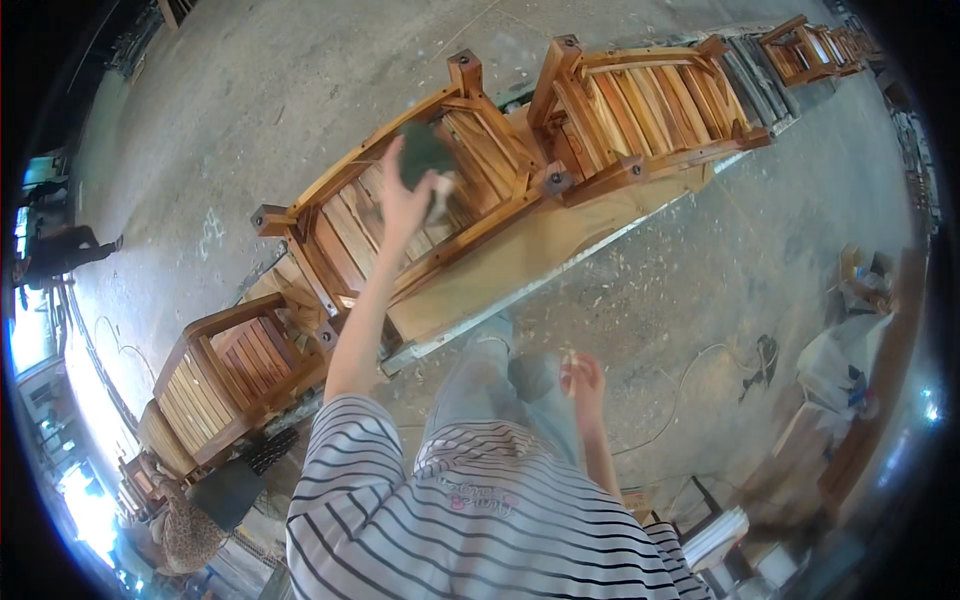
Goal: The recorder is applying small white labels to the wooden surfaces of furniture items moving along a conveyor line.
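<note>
My left hand [402,205] reaches out over a slatted wooden chair [345,235] that lies with its legs pointing up. Between its fingers and thumb is a dark green flat piece [427,150], blurred by motion; its exact kind does not show. This piece hangs over the chair's slats, and I cannot tell whether it touches them. My right hand [583,378] is held low beside my right leg, away from the furniture. Its fingers are curled in, and what they may hold is too small to name.
Another upturned slatted chair [650,105] stands to the right on the same low board [480,285]. More slatted furniture [225,385] is at the lower left. A cable [685,385] crosses the floor on the right, near boxes and plastic bags [835,365]. Another person [70,250] is at far left.
</note>
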Motion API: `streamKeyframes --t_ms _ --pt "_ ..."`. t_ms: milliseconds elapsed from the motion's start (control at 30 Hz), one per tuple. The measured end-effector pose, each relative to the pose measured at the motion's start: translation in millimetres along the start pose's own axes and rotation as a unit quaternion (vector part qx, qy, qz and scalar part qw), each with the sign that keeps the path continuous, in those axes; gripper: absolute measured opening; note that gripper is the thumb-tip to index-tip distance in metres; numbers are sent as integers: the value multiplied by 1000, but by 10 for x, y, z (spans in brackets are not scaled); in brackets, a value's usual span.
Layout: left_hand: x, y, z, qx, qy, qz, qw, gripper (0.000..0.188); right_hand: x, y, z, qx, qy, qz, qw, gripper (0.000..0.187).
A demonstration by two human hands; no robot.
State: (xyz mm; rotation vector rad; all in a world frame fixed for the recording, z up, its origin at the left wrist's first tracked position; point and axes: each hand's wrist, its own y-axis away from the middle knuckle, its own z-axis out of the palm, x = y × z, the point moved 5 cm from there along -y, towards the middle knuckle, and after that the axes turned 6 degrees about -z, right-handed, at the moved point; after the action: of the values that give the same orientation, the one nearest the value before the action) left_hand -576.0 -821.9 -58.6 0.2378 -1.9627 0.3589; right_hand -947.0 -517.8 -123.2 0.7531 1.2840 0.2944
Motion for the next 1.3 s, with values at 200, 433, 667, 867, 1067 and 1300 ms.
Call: streamKeyframes --t_ms 200,433,667,867,1067,1300 --pt "994 101 1518 -206 -137 25 969 84 -744 -552 203 2 14 -19 1000 22" --pt "826 61 1932 3 -64 -31 997 52 -1109 -1229 286 -47 112 -40 992 22" --pt "527 16 1275 182 154 -124 963 55 -1444 -1624 976 -236 279 -19 931 24" --pt "1042 1013 -1054 293 -71 -245 921 60 -1484 -1674 1143 -293 322 -18 900 23" --pt "-334 1837 -2028 278 -392 -261 837 61 -1211 -1561 1613 -387 374 -35 842 23" --pt "-517 1669 -2154 212 -268 -332 879 47 -1053 -1330 2160 -412 370 -64 830 24"
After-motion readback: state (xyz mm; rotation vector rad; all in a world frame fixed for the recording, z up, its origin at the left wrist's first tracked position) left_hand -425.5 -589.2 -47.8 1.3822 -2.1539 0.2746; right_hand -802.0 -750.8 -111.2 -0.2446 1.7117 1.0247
